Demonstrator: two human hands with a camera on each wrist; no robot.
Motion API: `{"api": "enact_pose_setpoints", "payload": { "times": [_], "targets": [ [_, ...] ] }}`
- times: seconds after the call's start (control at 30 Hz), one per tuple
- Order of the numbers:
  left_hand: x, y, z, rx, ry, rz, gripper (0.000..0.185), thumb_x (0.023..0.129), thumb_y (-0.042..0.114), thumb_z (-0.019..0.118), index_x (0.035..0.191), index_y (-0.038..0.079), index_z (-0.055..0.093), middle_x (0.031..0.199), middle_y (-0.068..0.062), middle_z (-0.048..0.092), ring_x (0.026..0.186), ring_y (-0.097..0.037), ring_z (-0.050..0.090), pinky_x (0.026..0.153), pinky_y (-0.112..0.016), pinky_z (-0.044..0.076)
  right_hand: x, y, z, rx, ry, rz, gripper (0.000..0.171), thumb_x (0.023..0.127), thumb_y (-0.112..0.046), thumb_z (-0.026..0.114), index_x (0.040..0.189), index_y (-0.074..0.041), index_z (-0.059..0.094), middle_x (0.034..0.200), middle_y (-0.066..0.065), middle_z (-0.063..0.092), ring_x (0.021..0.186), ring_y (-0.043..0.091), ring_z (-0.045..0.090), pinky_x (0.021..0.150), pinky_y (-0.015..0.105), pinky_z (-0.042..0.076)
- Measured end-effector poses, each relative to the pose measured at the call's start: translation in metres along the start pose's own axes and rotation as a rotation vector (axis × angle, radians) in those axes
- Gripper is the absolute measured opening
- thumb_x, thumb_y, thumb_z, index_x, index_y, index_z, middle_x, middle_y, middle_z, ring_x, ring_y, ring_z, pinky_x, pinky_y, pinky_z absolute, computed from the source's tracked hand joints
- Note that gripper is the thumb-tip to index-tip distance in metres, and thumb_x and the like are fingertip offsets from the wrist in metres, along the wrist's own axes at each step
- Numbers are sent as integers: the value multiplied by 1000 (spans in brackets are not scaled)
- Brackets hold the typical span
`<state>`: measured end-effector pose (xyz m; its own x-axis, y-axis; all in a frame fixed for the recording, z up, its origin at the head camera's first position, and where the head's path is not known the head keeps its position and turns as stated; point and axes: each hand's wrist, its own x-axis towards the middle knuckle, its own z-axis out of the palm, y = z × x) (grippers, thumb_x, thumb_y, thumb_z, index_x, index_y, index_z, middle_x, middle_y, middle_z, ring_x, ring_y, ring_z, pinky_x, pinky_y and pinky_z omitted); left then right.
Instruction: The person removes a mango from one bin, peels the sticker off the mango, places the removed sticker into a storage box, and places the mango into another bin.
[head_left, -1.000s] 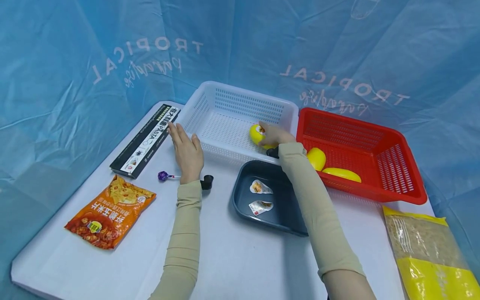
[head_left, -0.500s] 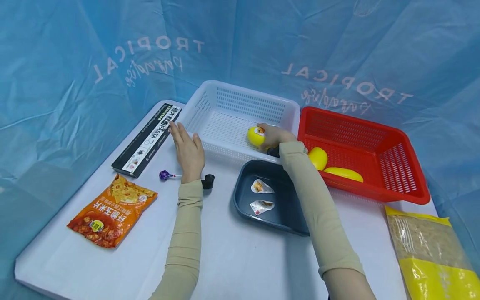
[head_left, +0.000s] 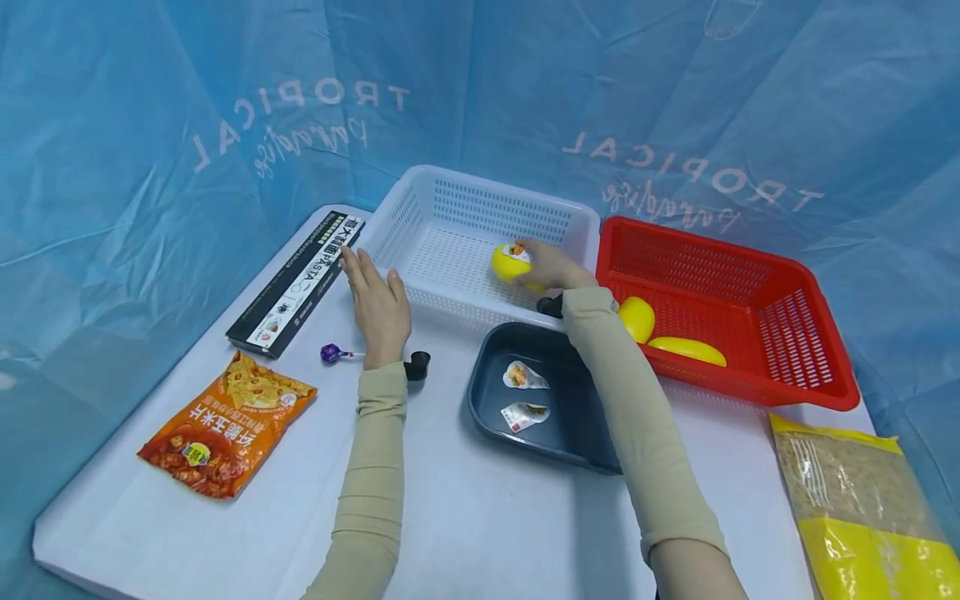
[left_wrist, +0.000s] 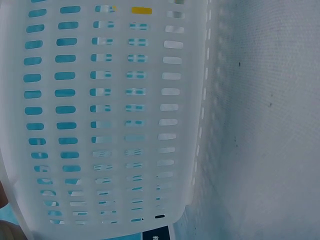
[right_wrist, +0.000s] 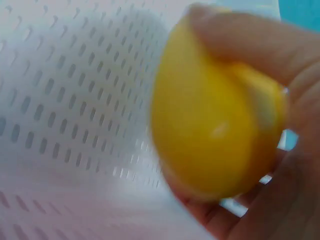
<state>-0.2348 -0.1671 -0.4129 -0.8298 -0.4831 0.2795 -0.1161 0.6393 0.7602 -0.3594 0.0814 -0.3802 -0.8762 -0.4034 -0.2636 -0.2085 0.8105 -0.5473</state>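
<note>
My right hand [head_left: 551, 265] grips a smooth yellow fruit [head_left: 510, 262] over the right part of the white plastic basket [head_left: 442, 258]. A pale sticker shows on the fruit's top in the head view. In the right wrist view the fruit [right_wrist: 205, 120] is blurred, with the thumb over its upper end and the fingers curled beneath. My left hand [head_left: 382, 312] has straight fingers and stands at the basket's front left corner; whether it touches the rim I cannot tell. The basket's slotted wall [left_wrist: 117, 100] fills much of the left wrist view.
Right of the white basket, a red basket [head_left: 787, 292] holds yellow fruit [head_left: 686, 350]. In front lies a dark tray [head_left: 480, 408] with two stickers. Around are a pasta box [head_left: 296, 283], lollipop [head_left: 330, 353], orange snack bag [head_left: 228, 425] and yellow bag [head_left: 862, 508].
The yellow fruit has shifted slightly left and turned a little in my right hand, its sticker now more on top. My left hand has stayed almost still.
</note>
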Motion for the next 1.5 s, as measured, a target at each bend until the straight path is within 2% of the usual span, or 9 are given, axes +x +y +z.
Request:
{"api": "enact_pose_setpoints", "payload": {
  "times": [0.2, 0.4, 0.7, 0.9, 1.1, 1.27, 1.5],
  "targets": [
    [0, 0, 2, 4, 3, -8, 61, 105, 28, 33, 154, 0, 9, 164, -11, -6, 151, -35, -2, 124, -42, 10, -5, -4, -7, 39, 65, -65, 81, 86, -30, 72, 153, -20, 28, 155, 8, 35, 130, 29, 40, 109, 51, 41],
    [-1, 0, 2, -1, -7, -7, 61, 105, 28, 33, 155, 1, 9, 164, -12, -6, 151, -34, -3, 123, -43, 12, -12, -9, -18, 76, 111, -81, 83, 85, -31, 73, 153, -21, 27, 151, 8, 39, 125, 28, 44, 106, 48, 44],
    [1, -3, 3, -8, 11, 4, 61, 105, 27, 33, 154, 1, 8, 164, -13, -6, 151, -34, -2, 123, -43, 12, -34, -24, -35, 63, 166, -174, 80, 84, -30, 74, 150, -18, 31, 145, 10, 45, 116, 28, 49, 100, 45, 48],
    [0, -1, 3, 9, 2, 3, 61, 105, 28, 32, 154, 1, 8, 164, -12, -7, 151, -36, -1, 124, -42, 11, -54, -31, -33, 79, 186, -239, 71, 84, -26, 75, 143, -15, 38, 138, 9, 50, 112, 25, 51, 96, 41, 51],
    [1, 1, 3, 4, -13, 7, 61, 105, 29, 31, 154, 1, 8, 164, -12, -7, 151, -36, -3, 124, -42, 11, -72, -30, -29, 99, 228, -266, 71, 83, -26, 76, 143, -16, 39, 136, 7, 51, 112, 23, 51, 94, 40, 53],
    [3, 0, 3, 1, 1, 1, 61, 105, 27, 33, 155, 1, 8, 164, -13, -5, 151, -35, -1, 123, -43, 12, -87, -28, -24, 124, 254, -305, 71, 82, -24, 78, 141, -14, 39, 135, 6, 50, 113, 21, 51, 92, 38, 54],
    [1, 0, 5, -10, 3, 10, 62, 105, 27, 34, 155, 1, 9, 164, -14, -5, 152, -33, -1, 124, -41, 12, -105, -23, -19, 130, 272, -273, 70, 79, -24, 80, 134, -13, 39, 127, 6, 53, 107, 20, 54, 88, 36, 56]
  ]
}}
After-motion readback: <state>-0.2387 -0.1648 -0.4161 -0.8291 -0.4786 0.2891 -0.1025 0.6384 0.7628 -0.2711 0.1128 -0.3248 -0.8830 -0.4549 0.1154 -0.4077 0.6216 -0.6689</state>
